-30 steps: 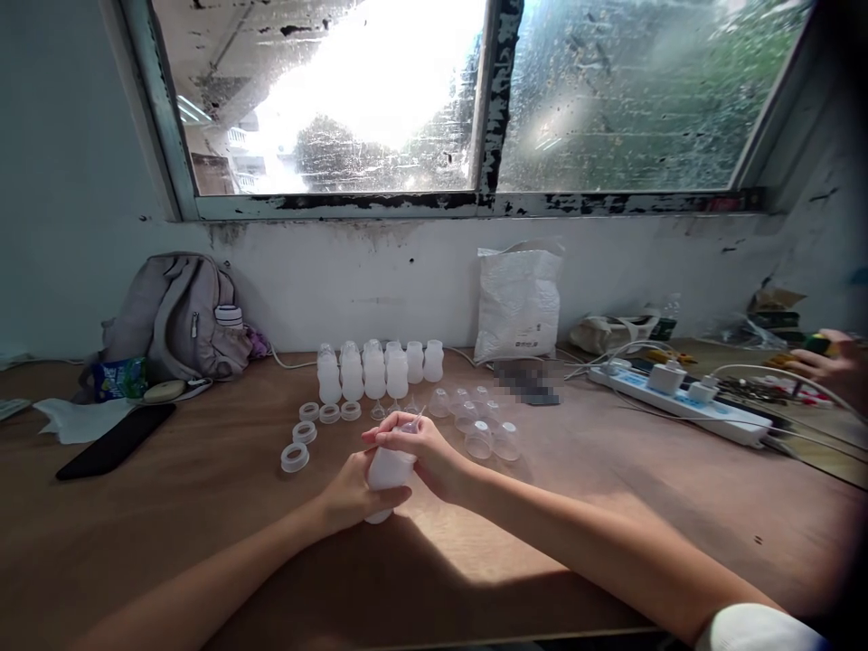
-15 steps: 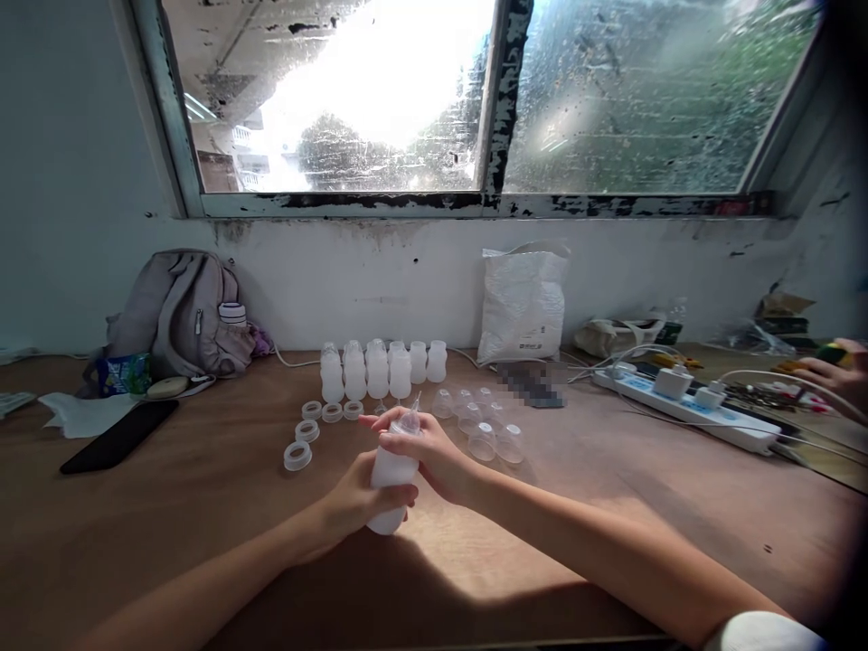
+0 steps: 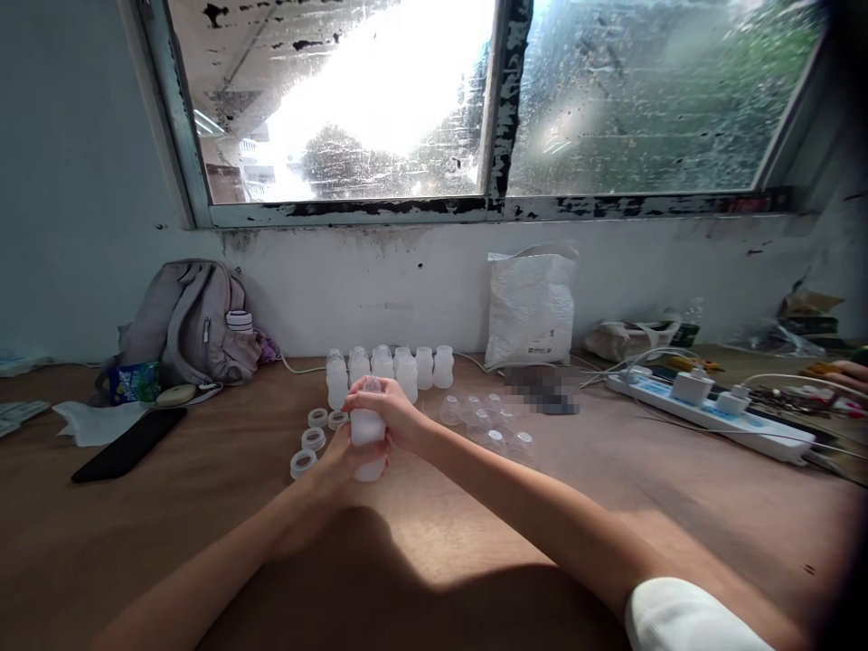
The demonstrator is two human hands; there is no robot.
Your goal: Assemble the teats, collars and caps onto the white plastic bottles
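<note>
From the head view, I see the person's left hand (image 3: pixel 344 454) wrapped around the lower part of a cloudy white bottle (image 3: pixel 368 429), its fingers closed about the body. The right hand (image 3: pixel 390 411) is higher up, its fingers curled around the neck just below the clear tip (image 3: pixel 372 384); how firmly they squeeze, I can't tell. The bottle is almost upright, in front of the person and over the counter (image 3: pixel 515 533); whether its base touches the wood, I can't tell either.

Just behind the hands, a cluster of similar bottles (image 3: pixel 434 368) stands near the wall, some of them wearing clear tops. Beside the left hand lie white rings (image 3: pixel 303 464), loosely set out. Over to the right hand's side sit several clear domed caps (image 3: pixel 495 441) in a group, apart from the rings.

Farther left, a grey backpack (image 3: pixel 180 321) leans by the wall, with a blue and green packet (image 3: pixel 134 383), a white sheet (image 3: pixel 101 422) and a flat black phone (image 3: pixel 128 445) in front. A stuffed white bag (image 3: pixel 531 307) stands against the wall under the window (image 3: pixel 498 117). On the right lies a power strip (image 3: pixel 766 432) with white plugs (image 3: pixel 692 386), and at the edge another person's hand (image 3: pixel 849 374) shows, partly cut off, its fingers unclear.
</note>
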